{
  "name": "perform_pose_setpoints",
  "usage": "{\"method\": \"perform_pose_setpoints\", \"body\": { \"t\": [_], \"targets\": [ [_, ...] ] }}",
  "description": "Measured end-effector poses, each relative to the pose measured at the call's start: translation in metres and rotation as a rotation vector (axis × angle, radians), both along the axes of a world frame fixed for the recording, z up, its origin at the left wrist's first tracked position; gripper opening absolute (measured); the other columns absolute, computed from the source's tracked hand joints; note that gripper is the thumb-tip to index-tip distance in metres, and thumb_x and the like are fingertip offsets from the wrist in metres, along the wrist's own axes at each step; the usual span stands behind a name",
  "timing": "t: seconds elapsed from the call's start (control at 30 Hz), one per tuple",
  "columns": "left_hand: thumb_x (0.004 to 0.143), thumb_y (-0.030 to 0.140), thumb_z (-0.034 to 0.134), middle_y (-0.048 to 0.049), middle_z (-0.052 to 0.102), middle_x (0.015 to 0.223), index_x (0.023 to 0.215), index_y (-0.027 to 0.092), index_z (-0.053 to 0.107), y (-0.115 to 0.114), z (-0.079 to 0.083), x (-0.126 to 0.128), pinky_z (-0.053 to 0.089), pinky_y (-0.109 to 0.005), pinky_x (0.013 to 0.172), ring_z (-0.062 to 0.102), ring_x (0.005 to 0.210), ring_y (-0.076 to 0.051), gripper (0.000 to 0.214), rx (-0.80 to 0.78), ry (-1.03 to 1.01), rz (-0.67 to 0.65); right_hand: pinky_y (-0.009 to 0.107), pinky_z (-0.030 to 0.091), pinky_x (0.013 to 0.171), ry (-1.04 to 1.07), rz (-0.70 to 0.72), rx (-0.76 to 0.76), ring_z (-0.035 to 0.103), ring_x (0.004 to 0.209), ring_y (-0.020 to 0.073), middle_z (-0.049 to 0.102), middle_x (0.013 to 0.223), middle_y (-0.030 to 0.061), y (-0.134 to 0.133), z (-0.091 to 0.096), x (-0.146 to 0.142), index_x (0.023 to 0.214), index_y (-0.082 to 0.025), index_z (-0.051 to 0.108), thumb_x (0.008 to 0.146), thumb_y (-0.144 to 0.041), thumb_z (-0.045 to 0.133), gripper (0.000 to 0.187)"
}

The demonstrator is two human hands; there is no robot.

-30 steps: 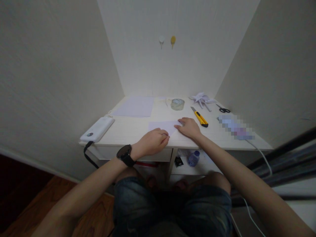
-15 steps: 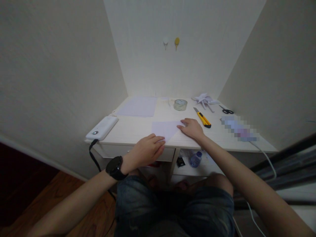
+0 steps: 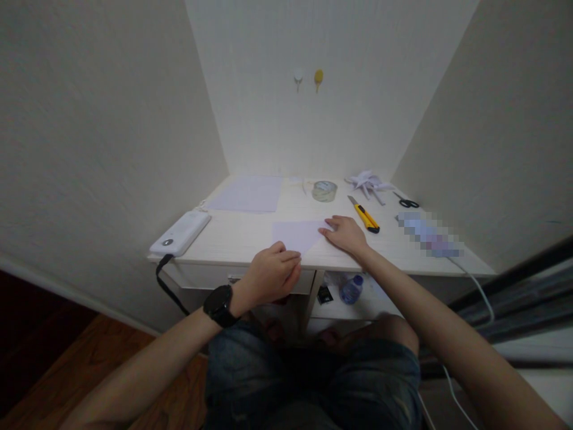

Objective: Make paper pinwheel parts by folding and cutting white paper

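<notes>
A folded pale sheet of paper lies near the front edge of the white desk. My left hand, with a black watch on its wrist, is at the desk's front edge, its fingers curled and pinching the paper's near corner. My right hand lies flat on the paper's right end, fingers stretched out and pressing it down.
A larger sheet lies at the back left. A white power bank with a black cable sits at the left edge. Tape roll, yellow utility knife, folded paper shapes and scissors lie behind and to the right. A bottle stands under the desk.
My left hand has slid back from on top of the paper to the desk's front edge and curled onto the paper's near corner. The right hand has stayed on the paper.
</notes>
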State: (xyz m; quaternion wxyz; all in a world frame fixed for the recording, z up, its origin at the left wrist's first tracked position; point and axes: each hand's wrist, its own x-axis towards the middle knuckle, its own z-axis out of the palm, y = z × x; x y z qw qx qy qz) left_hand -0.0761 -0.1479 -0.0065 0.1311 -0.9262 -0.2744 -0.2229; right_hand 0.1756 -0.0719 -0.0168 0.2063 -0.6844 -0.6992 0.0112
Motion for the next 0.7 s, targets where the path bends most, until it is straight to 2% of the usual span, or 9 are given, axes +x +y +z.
{"method": "perform_pose_setpoints", "body": {
  "t": [0.23, 0.4, 0.7],
  "targets": [
    [0.097, 0.025, 0.043, -0.0105, 0.072, 0.098, 0.096, 0.019, 0.070, -0.003, -0.009, -0.007, 0.056, -0.037, 0.076, 0.060, 0.086, -0.021, 0.028, -0.004, -0.005, 0.004, 0.035, 0.045, 0.105, 0.094, 0.063, 0.020, 0.062, 0.122, 0.0254, 0.071, 0.126, 0.0088, 0.006, 0.003, 0.020, 0.116, -0.019, 0.075, 0.086, -0.047, 0.063, 0.042],
    [0.097, 0.025, 0.045, -0.0095, 0.073, 0.098, 0.099, 0.018, 0.070, -0.001, -0.011, -0.007, 0.055, -0.036, 0.075, 0.061, 0.084, -0.020, 0.026, 0.022, -0.012, -0.002, 0.032, 0.049, 0.098, 0.166, 0.007, 0.013, 0.066, 0.115, 0.0235, 0.074, 0.120, 0.0074, 0.015, 0.003, 0.037, 0.112, -0.018, 0.076, 0.084, -0.042, 0.067, 0.038],
    [0.097, 0.022, 0.044, -0.0073, 0.075, 0.105, 0.103, 0.016, 0.072, 0.003, -0.009, -0.015, 0.056, -0.035, 0.075, 0.062, 0.081, -0.019, 0.029, 0.062, -0.023, -0.080, 0.031, 0.049, 0.096, 0.164, -0.093, 0.021, 0.070, 0.106, 0.0226, 0.076, 0.112, 0.0070, 0.030, 0.001, 0.047, 0.110, -0.019, 0.077, 0.085, -0.034, 0.066, 0.031]
  ]
}}
